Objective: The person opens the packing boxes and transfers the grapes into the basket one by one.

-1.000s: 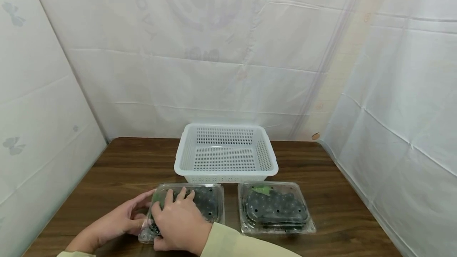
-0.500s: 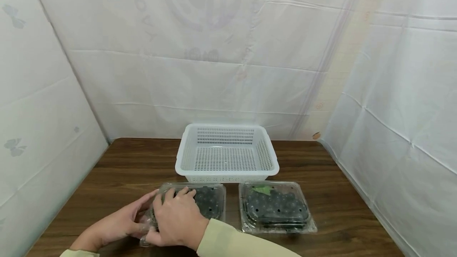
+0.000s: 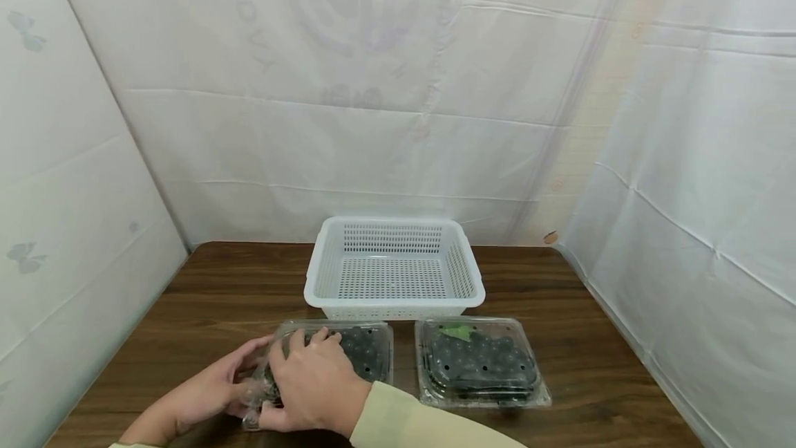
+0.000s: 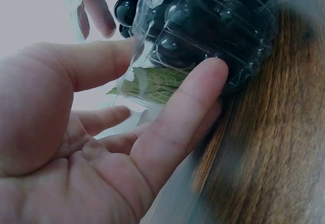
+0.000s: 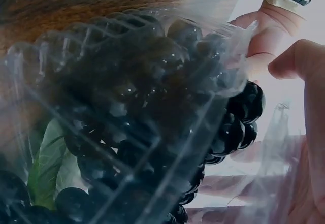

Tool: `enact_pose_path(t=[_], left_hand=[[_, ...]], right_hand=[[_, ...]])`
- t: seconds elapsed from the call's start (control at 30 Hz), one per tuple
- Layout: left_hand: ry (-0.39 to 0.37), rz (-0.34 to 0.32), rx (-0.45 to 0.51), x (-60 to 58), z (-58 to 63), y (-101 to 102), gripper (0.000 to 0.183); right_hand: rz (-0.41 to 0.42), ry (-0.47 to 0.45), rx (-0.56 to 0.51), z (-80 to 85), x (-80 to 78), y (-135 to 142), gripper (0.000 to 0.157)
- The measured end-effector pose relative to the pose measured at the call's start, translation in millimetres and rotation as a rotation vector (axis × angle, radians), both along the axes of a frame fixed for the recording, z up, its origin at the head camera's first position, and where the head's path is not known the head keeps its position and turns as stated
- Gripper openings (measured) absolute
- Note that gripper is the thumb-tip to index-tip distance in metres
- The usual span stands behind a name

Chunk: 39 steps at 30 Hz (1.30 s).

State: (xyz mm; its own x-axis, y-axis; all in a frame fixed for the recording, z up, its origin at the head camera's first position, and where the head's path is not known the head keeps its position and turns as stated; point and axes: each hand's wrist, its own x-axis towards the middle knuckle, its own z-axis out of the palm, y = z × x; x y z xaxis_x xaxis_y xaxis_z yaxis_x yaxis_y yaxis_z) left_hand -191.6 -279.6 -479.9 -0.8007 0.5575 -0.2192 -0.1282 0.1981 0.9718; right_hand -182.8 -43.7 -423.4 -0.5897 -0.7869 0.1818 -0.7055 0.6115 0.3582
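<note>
A clear plastic clamshell box of dark grapes [image 3: 365, 358] lies at the near left of the table in the head view. At its left end, my left hand [image 3: 208, 389] holds the box wall, thumb at the rim and fingers along the outside. My right hand [image 3: 318, 382] grips the lid, fingers spread over its top and thumb at its near left corner. In the right wrist view, bare grapes [image 5: 246, 102] show in a gap between the base and the raised edge of the lid [image 5: 277, 148]. Behind the box wall is a green leaf [image 4: 157, 84].
To the right stands a second clear box of grapes [image 3: 485, 358], its lid down and a green leaf inside. A white slotted plastic basket [image 3: 398, 311] sits behind both boxes on the brown wooden table [image 3: 560, 296]. Pale sheeting [image 3: 398, 144] encloses the back and sides.
My right thumb has shifted a little left and up at the near left corner of the box. My left hand keeps its place at the left end. The basket and second box stay put.
</note>
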Motion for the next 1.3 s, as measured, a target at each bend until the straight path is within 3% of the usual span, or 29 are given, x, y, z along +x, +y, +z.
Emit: enact_pose_path(t=[0.2,0.53,0.83,1.1,1.3], left_hand=[[-0.018,0.037,-0.015,-0.3,0.3,2,0.074],[-0.019,0.033,0.014,-1.4,2.3,6,0.072],[-0.011,0.038,0.015,-0.7,3.1,6,0.073],[-0.006,0.031,0.014,-1.5,4.0,6,0.075],[0.000,0.033,0.005,-1.3,3.1,6,0.075]], right_hand=[[0.026,-0.119,0.009,3.5,0.1,12,0.074],[0.083,-0.225,-0.119,-0.8,3.4,49,0.068],[0.115,-0.236,-0.189,-5.4,6.2,86,0.064],[0.083,-0.278,-0.167,-1.5,7.3,108,0.069],[0.087,-0.294,-0.124,2.5,5.6,109,0.073]])
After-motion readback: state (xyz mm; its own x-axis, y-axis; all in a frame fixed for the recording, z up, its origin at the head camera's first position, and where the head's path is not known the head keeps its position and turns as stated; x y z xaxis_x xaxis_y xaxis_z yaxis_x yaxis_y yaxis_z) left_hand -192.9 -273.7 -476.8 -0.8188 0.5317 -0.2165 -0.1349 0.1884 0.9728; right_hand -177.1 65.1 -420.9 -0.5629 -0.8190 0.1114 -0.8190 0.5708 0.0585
